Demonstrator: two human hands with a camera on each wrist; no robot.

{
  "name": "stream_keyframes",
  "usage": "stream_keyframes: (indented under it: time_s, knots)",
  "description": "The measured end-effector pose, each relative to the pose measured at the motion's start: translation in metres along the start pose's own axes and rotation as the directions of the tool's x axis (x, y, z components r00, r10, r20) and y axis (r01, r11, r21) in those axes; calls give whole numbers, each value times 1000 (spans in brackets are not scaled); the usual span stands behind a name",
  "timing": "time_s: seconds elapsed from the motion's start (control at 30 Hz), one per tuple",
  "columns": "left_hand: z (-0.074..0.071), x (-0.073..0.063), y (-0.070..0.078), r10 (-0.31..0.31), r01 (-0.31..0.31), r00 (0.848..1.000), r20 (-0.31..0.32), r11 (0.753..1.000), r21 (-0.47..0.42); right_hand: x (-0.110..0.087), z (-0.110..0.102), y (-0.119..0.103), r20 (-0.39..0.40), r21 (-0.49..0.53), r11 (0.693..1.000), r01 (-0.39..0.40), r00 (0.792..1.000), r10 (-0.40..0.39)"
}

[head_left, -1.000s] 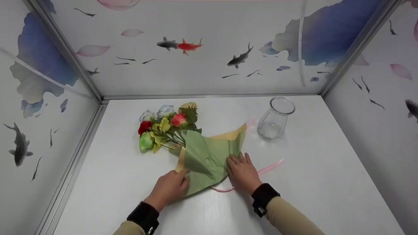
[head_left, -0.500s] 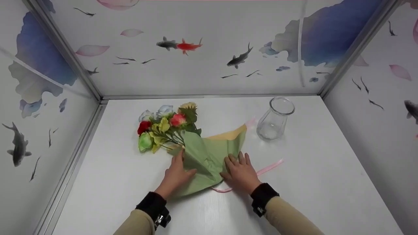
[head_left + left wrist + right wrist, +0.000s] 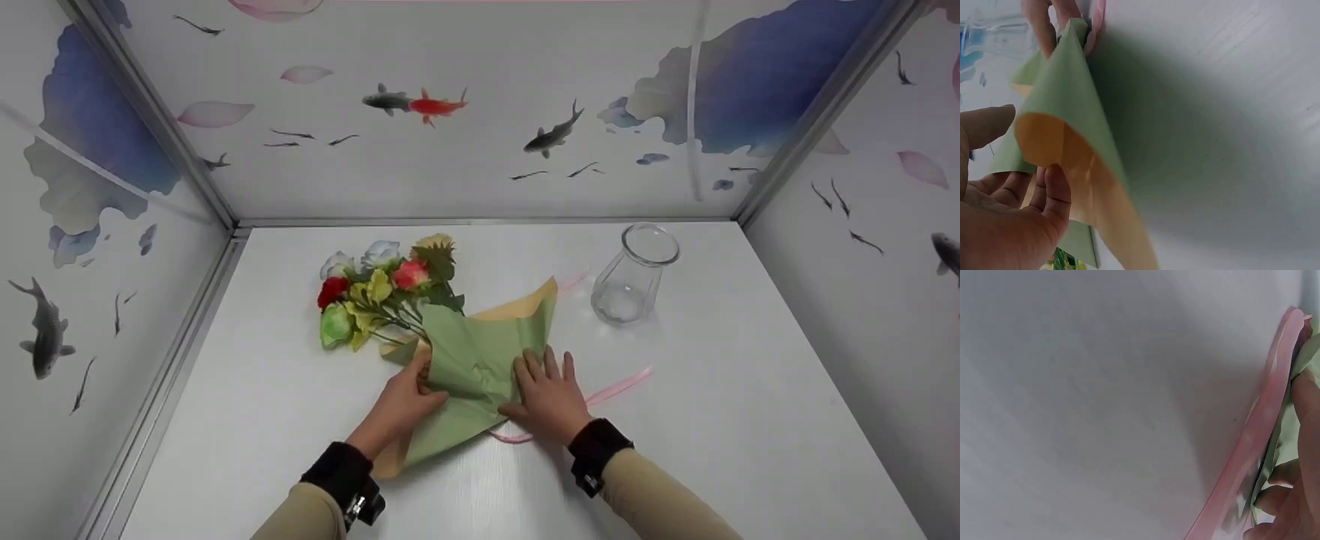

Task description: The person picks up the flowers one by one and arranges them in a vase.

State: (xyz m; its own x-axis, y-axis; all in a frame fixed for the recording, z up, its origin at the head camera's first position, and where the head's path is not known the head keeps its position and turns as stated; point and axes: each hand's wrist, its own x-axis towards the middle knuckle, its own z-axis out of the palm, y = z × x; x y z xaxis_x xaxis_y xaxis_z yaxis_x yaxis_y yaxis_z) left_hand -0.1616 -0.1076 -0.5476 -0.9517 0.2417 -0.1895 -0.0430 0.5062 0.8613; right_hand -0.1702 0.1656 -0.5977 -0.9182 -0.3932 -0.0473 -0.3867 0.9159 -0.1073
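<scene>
Green wrapping paper (image 3: 480,337) with a tan inner side lies folded over the stems of an artificial flower bouquet (image 3: 379,287), whose blooms point to the back left. My left hand (image 3: 396,409) holds the paper's left edge, fingers curled at its fold. In the left wrist view the paper (image 3: 1064,93) forms a cone showing its tan inside, with the thumb above it. On the right part, my right hand (image 3: 550,401) presses the paper down with fingers spread. A pink ribbon (image 3: 622,384) passes beneath the paper and right hand; the lower stems are hidden.
A clear glass vase (image 3: 625,296) stands at the back right of the white table (image 3: 750,420). Upright panels printed with fish, petals and blue shapes enclose the table at the back and both sides.
My left hand has moved up along the paper's left edge and taken hold there; the lower left corner now turns up, showing tan. The right hand stays on the paper, shifting slightly left.
</scene>
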Motion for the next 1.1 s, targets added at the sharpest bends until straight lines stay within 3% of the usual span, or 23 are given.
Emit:
stream_keyframes:
  time_s: [0.13,0.23,0.33,0.4,0.5,0.63,0.83,0.9,0.97,1.03,1.1]
  knots:
    - [-1,-2,9,108,-108,994,-10,993,50,1,2,-1,-53,-17,1000,-3,999,2]
    - [0,-5,15,213,-212,977,5,966,146,2,0,-3,-72,-4,1000,-11,997,11]
    - [3,-8,18,304,-307,951,54,911,274,3,-1,-5,-68,-5,1000,-23,997,22]
    - [5,-10,18,350,-361,932,98,862,356,3,0,-5,-70,-11,1000,-29,997,28]
    - [11,-14,16,352,-393,919,176,803,447,3,0,-6,-82,-26,999,-32,996,30]
    - [18,-19,12,296,-381,924,240,750,540,4,-1,-7,-111,-21,999,-27,994,24]
    - [27,-21,10,348,-395,915,205,663,636,10,-14,-11,-200,101,995,8,980,12]
    - [28,-21,10,372,-404,907,196,639,655,13,-23,-12,-279,146,987,73,960,-30]
    - [29,-21,11,394,-417,898,199,613,671,15,-34,-13,-378,158,972,175,920,-104]
    - [29,-20,11,416,-431,886,203,584,688,17,-46,-14,-463,118,945,304,859,-219]
    - [30,-19,12,435,-445,876,209,563,697,18,-56,-14,-501,22,909,416,791,-350]
